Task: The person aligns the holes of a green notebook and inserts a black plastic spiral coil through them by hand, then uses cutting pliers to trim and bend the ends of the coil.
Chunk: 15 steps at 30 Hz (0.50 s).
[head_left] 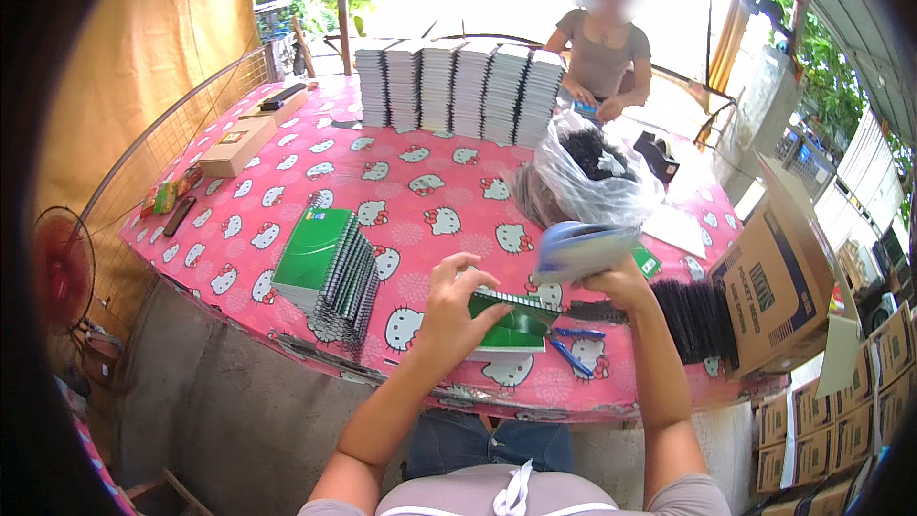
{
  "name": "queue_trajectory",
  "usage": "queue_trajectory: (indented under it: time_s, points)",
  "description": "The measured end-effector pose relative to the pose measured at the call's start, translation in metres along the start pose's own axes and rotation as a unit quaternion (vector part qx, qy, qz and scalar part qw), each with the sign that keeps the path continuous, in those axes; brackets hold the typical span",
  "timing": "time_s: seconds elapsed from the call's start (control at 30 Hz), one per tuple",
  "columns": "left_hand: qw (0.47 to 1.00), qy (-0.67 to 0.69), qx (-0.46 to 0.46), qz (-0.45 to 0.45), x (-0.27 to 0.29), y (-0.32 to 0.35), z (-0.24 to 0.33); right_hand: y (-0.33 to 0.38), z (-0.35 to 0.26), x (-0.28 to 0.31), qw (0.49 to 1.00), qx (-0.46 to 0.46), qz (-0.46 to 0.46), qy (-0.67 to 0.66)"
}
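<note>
My left hand point(457, 311) grips a green notebook point(521, 330) at its left side, thumb over the cover, near the table's front edge. A dark spiral runs along the notebook's upper edge. My right hand point(616, 289) holds up a blue-covered pad point(585, 250), blurred, to the right of the green notebook. Pliers with blue handles point(575, 354) lie just right of the green notebook. Beyond my right forearm is a bundle of black binding coils point(695, 320). To the left stands a stack of green spiral notebooks point(328, 272).
Tall stacks of bound notebooks point(458, 91) line the far side. A plastic bag point(583, 172) with black contents sits right of centre. An open carton point(776, 277) stands at the right edge, more boxes point(841, 401) below. Another person point(607, 62) works across the table. A red fan point(63, 268) is far left.
</note>
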<state>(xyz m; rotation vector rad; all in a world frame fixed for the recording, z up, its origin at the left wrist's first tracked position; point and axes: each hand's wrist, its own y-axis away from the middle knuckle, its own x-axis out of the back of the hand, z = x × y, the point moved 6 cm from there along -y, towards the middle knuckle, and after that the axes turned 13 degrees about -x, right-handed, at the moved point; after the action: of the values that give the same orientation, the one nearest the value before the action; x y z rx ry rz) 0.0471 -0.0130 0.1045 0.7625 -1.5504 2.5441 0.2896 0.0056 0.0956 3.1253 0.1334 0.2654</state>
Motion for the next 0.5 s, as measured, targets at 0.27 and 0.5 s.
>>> queue_trajectory:
  time_s: [0.27,0.5]
  points:
    - [0.877,0.383,0.255,0.138,-0.010,0.041,-0.038,-0.017,-0.002,-0.035,0.993,0.045,-0.073,0.082]
    - [0.867,0.404,0.262,0.130,-0.004,0.052,-0.051,-0.026,0.003,-0.038,0.970,0.085,0.009,0.229]
